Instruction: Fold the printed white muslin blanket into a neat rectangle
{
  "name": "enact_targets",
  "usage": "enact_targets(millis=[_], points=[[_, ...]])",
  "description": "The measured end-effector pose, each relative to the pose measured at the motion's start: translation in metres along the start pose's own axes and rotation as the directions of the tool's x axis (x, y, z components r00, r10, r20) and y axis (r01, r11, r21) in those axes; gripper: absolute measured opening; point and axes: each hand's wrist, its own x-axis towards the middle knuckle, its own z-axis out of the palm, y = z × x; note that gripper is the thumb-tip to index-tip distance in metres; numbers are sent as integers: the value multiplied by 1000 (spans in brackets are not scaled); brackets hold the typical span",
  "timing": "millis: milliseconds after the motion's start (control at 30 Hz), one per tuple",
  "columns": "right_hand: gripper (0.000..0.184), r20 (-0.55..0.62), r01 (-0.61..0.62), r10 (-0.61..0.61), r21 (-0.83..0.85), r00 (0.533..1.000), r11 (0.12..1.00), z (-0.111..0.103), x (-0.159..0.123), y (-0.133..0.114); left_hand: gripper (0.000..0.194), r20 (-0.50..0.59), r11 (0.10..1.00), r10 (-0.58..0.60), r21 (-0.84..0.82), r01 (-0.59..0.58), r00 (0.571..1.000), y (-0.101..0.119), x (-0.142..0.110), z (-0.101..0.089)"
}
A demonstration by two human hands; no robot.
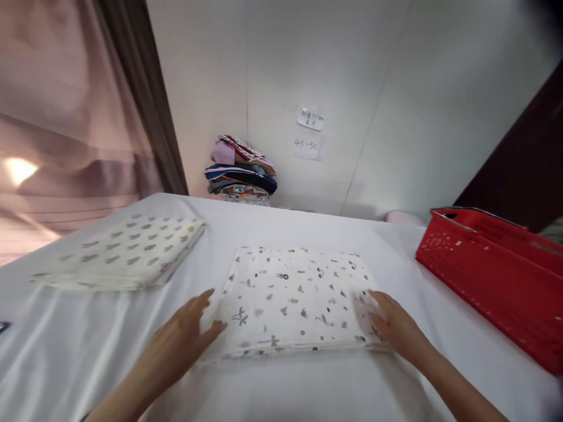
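We look down at a tabletop (229, 230) draped in white cloth, its far edge running below a pale wall (281, 76). In the middle of the tabletop, well in from the far edge, lies a folded printed cloth (299, 293), white with scattered small motifs, its thick folded edge towards us. Our left hand (182, 334) is at its left side, empty, thumb and fingers spread; the thumb tip is right by the cloth's edge. Our right hand (402, 328) is at its right side, fingers loosely parted and overlapping that edge; nothing is clenched, though we cannot tell whether the fingertips press on the fabric.

Near the tabletop's left edge, towards its far-left corner, lies a second folded cloth (127, 249), white with rows of mostly grey-green shapes. On the right side, towards the far edge, sits a red plastic basket (484, 269) with a metal handle. Just beyond the far edge, left of centre, is a stack of folded fabrics (241, 176). Two handwritten paper notes (308, 145) are on the wall; the lower reads "45-50". A brown curtain (136, 88) hangs at left.
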Motion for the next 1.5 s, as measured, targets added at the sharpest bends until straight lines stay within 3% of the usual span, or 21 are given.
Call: enact_targets(millis=[100,167,267,333,467,567,700,867,1000,1200,1333,1400,1500], points=[[53,30,102,-104,63,994,993,10,39,-35,61,-126,976,218,40,-215,968,22,28,-6],[55,71,147,-153,78,986,986,19,69,-59,59,-167,951,307,87,-296,937,41,54,-1],[59,129,201,-208,61,970,978,33,111,-80,59,-105,923,359,185,-337,927,58,93,20],[61,155,196,-194,4,969,981,42,135,-77,62,-32,933,293,227,-279,956,58,111,37],[61,157,48,-25,-143,987,989,56,163,-38,70,33,954,196,226,-199,980,43,126,63],[61,131,21,3,-180,991,984,62,168,-16,73,29,952,217,215,-218,976,35,125,69],[60,120,34,-13,-176,993,984,66,167,-13,71,46,953,217,206,-222,975,35,125,65],[61,110,41,-23,-165,994,985,66,166,-18,75,196,957,147,219,-189,970,53,140,48],[61,109,39,-21,-164,994,986,66,166,-17,78,99,934,264,224,-280,959,66,157,53],[60,138,19,5,-168,990,986,61,167,-19,79,36,935,283,214,-284,958,54,168,80],[65,177,57,-36,-113,984,992,51,167,-54,79,33,932,285,223,-285,958,50,167,83],[68,197,189,-177,-43,964,981,49,168,-87,77,16,929,293,233,-288,956,50,167,83],[72,213,378,-384,67,899,923,52,172,-136,75,-21,919,312,258,-297,950,50,168,85]])
